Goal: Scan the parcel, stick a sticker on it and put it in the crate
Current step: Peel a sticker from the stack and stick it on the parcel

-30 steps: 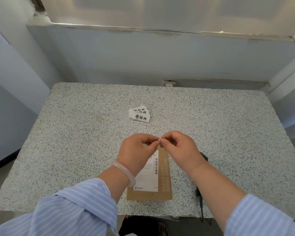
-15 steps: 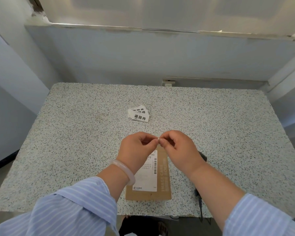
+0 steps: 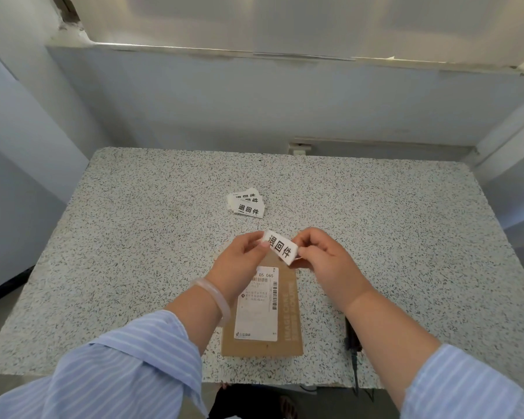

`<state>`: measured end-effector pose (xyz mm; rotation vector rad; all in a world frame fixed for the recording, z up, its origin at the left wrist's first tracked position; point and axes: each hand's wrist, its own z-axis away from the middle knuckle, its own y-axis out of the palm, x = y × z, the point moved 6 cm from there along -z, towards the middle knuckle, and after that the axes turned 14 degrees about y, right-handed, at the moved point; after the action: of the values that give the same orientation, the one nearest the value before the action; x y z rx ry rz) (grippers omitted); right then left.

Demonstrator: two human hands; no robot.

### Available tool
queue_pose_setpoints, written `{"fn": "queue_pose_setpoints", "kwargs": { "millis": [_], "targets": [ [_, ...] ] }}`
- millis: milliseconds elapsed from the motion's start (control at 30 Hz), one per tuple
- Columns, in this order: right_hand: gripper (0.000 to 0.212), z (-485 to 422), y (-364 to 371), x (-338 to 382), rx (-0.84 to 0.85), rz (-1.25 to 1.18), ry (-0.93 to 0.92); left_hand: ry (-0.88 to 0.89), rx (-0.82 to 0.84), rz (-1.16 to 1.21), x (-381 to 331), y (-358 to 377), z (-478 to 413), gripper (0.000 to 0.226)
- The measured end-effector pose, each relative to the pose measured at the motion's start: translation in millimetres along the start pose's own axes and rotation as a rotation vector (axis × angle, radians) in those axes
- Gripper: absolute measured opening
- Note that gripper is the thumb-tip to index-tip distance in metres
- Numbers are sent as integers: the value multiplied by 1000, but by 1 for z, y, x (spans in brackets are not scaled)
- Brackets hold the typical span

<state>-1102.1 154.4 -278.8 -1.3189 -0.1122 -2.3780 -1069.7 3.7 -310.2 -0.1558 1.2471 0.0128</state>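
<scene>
A flat brown cardboard parcel with a white shipping label lies on the speckled table near its front edge. Above its far end I hold a white sticker with black characters, face up. My left hand pinches the sticker's left end and my right hand pinches its right end. The far part of the parcel is hidden under my hands. No crate is in view.
A small pile of the same white stickers lies on the table beyond my hands. A dark scanner with its cable lies at the front edge, right of the parcel and partly under my right forearm. Walls enclose the table.
My fingertips were pinched together with the sticker barely showing. Now my hands have drawn apart and the sticker is spread out between them, its printed face visible.
</scene>
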Motion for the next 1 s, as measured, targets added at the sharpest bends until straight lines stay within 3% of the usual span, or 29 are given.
{"fn": "queue_pose_setpoints", "kwargs": {
  "millis": [67, 167, 300, 433, 633, 1000],
  "targets": [
    [30, -1, -5, -1, 36, -89, 35, -138, 47, 172, 9, 2, 3, 31],
    [30, -5, -11, -8, 26, -86, 97, -151, 17, 302, 8, -1, 4, 14],
    [20, -8, -13, -15, -15, -186, 178, -113, -54, 298, 4, -6, 3, 11],
    [4, -4, -10, -12, -55, -211, 136, -85, -91, 337, 1, -4, 5, 14],
    [5, -6, -17, -10, -121, -315, 131, -50, 5, 382, -3, -1, 10, 9],
    [3, 3, -13, -6, -149, -165, 88, -10, 15, 349, -8, -4, 15, 6]
  ]
}}
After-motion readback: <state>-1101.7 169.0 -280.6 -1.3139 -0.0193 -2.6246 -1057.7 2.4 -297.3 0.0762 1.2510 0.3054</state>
